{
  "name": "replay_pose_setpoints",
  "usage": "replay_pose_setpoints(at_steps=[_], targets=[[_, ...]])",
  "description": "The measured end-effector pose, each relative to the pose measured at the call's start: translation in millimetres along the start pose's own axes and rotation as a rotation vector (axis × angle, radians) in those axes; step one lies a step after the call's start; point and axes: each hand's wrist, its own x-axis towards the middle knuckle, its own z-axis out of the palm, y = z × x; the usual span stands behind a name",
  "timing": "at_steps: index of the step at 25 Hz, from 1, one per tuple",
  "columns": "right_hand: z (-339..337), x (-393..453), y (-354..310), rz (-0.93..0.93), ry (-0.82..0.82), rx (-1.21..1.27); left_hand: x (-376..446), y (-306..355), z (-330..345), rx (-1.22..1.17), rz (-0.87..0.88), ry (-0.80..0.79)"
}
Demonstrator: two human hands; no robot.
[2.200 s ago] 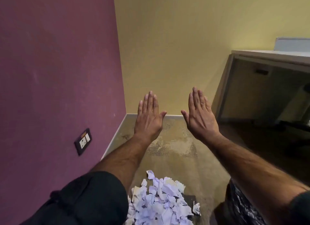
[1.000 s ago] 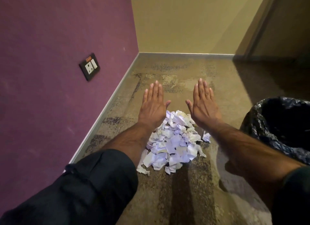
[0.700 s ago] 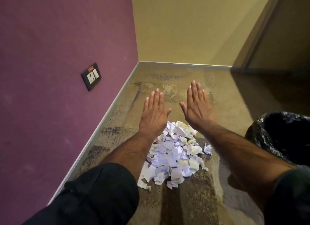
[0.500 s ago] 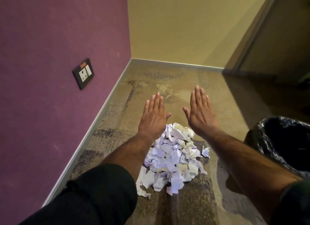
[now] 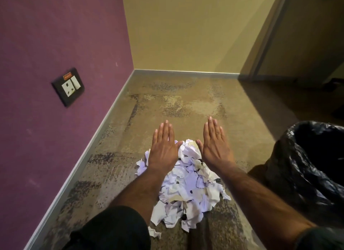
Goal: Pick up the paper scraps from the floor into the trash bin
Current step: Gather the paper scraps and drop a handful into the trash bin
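A heap of torn white paper scraps (image 5: 188, 190) lies on the patchy brown floor in front of me. My left hand (image 5: 163, 145) is held flat, palm down, fingers straight and together, above the heap's far left side. My right hand (image 5: 214, 143) is flat the same way above its far right side. Neither hand holds anything. A trash bin lined with a black plastic bag (image 5: 312, 167) stands to the right of the heap, its mouth open; its right part is cut off by the frame edge.
A purple wall (image 5: 55, 119) with a black socket plate (image 5: 68, 86) runs along the left. A yellow wall (image 5: 186, 31) closes the corner ahead. A dark door frame (image 5: 268, 35) stands at the far right. My dark-clothed knee (image 5: 111, 229) fills the bottom left.
The view tilted down from the walls to the floor, bringing the heap and bin into sight. Both flat hands have sunk closer over the heap's far end and stay empty.
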Motion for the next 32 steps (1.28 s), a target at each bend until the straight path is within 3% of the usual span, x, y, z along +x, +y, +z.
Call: replay_pose_setpoints(at_steps=[3,7,10,14,21,27,32], targets=[[21.7,-7.9,-1.7,-0.012,-0.053,0.017,-8.9,-3.5,23.7,0.008,0.004,-0.033],[50.5,-34.7,-5.8,-0.001,-0.267,0.028,-34.0,-2.3,56.4,-0.065,-0.041,-0.208],[55.7,-44.1,-4.9,0.114,-0.475,0.209,-38.6,-3.6,61.0,-0.229,-0.093,-0.396],[56.5,-53.2,-8.1,0.155,-0.626,0.415,-39.3,1.8,58.0,-0.134,-0.007,-0.485],[59.0,-63.8,-26.5,0.083,-0.482,0.457,-50.4,23.7,56.0,-0.076,0.088,-0.440],[53.1,-64.3,-29.5,0.049,-0.336,0.488,-49.2,23.3,43.1,-0.054,0.176,-0.293],[26.7,-42.2,-18.5,0.027,-0.286,0.517,-33.0,19.4,19.9,-0.108,0.146,-0.226]])
